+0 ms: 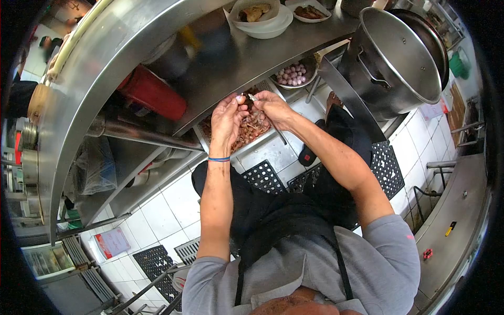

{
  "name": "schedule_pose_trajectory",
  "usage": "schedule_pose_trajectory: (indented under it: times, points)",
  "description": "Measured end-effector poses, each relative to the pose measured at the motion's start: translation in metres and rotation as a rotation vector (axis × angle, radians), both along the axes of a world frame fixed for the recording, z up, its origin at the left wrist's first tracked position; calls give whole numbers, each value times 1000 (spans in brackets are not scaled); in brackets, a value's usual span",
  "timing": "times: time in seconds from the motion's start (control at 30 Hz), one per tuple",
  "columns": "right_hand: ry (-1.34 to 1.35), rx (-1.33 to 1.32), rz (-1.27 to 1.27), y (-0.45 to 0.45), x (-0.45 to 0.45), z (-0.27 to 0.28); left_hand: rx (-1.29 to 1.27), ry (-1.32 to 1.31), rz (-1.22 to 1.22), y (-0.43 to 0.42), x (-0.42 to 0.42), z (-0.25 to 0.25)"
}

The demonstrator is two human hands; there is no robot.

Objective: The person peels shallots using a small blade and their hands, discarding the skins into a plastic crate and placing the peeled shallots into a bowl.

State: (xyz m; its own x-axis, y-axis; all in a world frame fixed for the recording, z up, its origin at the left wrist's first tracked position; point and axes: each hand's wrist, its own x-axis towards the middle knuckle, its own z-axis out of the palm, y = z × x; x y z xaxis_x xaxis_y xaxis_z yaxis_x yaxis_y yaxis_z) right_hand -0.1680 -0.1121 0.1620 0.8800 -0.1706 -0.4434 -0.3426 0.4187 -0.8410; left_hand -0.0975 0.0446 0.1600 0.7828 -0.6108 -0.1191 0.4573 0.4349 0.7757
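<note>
My left hand (pixel 228 121), with a blue band at the wrist, is closed with its fingertips around a small pale shallot (pixel 240 98). My right hand (pixel 275 110) grips a small knife (pixel 277 132); its thin dark handle sticks out below the palm, and a bit of blade shows by the fingertips near the shallot. Both hands are close together over a perforated tray (pixel 201 137) heaped with reddish-brown shallots and loose skins (pixel 251 130). Beyond the right hand, a metal bowl (pixel 281 84) holds many peeled, pinkish-purple shallots (pixel 294 74).
A steel counter (pixel 252 60) overhangs the tray, with white bowls (pixel 268 27) of food on top. A large steel pot (pixel 394 63) stands at the right. Under the counter are a red container (pixel 157 94) and a metal pipe (pixel 152 137). Black perforated mats (pixel 264 177) lie on white floor tiles.
</note>
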Motion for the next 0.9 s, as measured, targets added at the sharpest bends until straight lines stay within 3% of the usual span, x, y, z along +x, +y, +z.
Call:
schedule_pose_trajectory:
  times: [0.07,0.17,0.27,0.53,0.9]
  points:
    - [-48,70,8,-2,-6,5,-3,15,31,-3,-3,5]
    - [-83,-164,9,3,-10,17,-32,47,55,-5,-4,6]
    - [-126,-224,40,8,-18,28,-68,63,68,-7,-3,1]
    - [-149,-74,92,14,-24,49,-82,49,38,-13,-6,-4]
    - [-176,-128,36,16,-18,39,-79,-18,14,-13,-9,-2]
